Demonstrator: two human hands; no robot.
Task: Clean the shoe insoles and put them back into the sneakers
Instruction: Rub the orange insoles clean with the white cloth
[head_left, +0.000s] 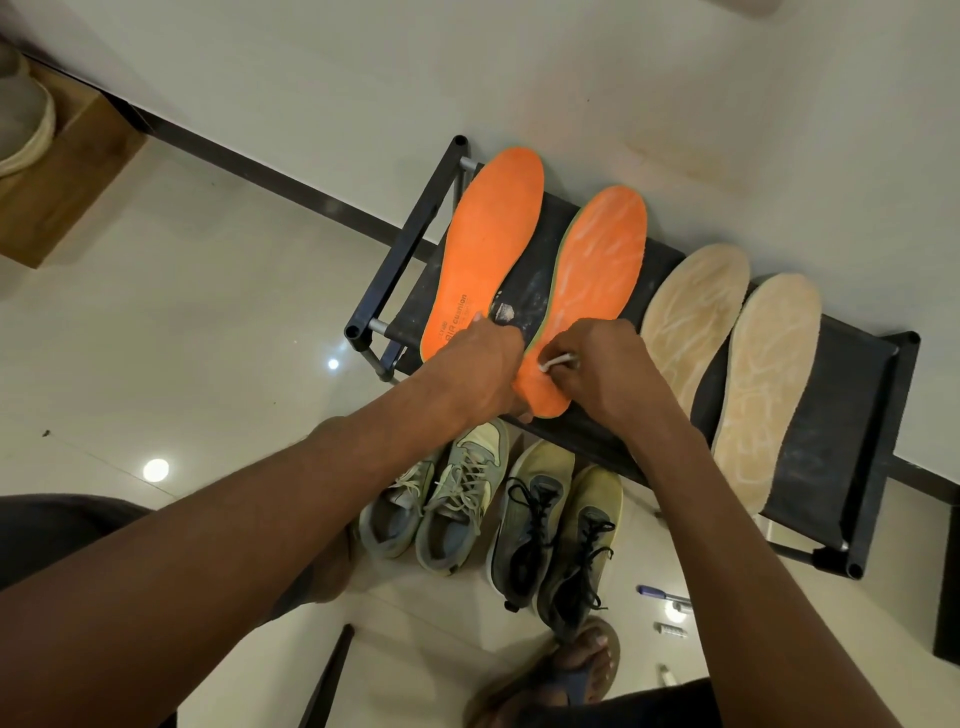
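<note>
You are working over a black rack that is carrying four insoles laid side by side. From ten o'clock to three o'clock they are lying as: a clean orange insole, a streaked orange insole, then two pale insoles smeared with white. Your left hand is curling its fingers over the heel of the streaked orange insole, pinning it down. Your right hand is pinching a small white brush handle against that same heel. At six o'clock, on the floor, the grey sneakers and the yellow-green sneakers are sitting in pairs; whether anything is lying inside them, you cannot tell.
</note>
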